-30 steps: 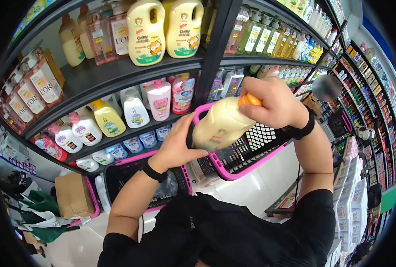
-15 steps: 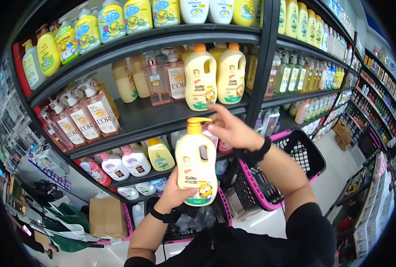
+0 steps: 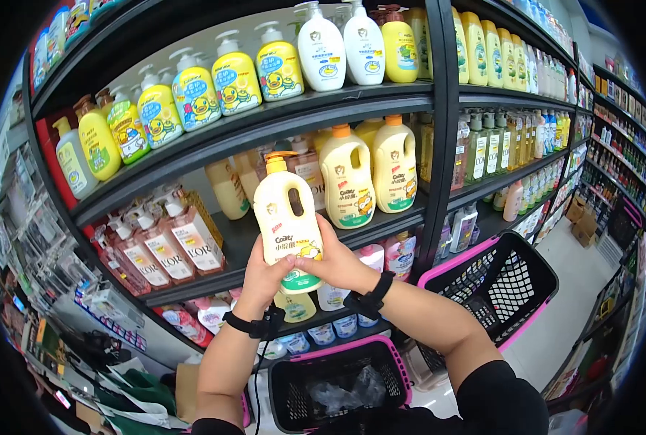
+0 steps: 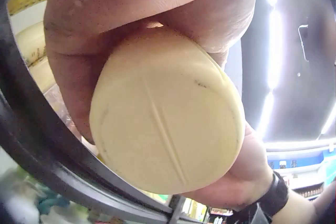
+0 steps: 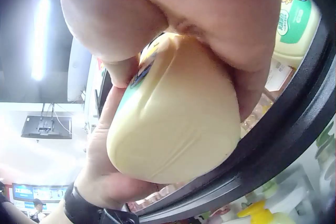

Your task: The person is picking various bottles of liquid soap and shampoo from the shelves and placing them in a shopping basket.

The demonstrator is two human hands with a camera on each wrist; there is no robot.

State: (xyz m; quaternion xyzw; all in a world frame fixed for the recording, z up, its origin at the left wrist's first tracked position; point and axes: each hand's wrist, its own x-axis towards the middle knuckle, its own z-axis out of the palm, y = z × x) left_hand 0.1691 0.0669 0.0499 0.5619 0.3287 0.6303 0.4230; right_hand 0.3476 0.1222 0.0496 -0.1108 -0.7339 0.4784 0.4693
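Both hands hold one cream bottle with an orange cap upright by its lower end. The left hand wraps its left side and the right hand its right, fingers curled and pressed against the plastic.

Only the head view shows the label and the surroundings. The cream bottle is in the air just in front of the middle shelf. Two matching bottles stand on that shelf just to its right, and two white pump bottles stand on the shelf above it. There are two pink-rimmed baskets, one below it and one to its lower right.

Only the left wrist view shows its oval underside, crossed by one moulded seam. The right wrist view shows its rounded lower flank, with fingers clamped above and below.
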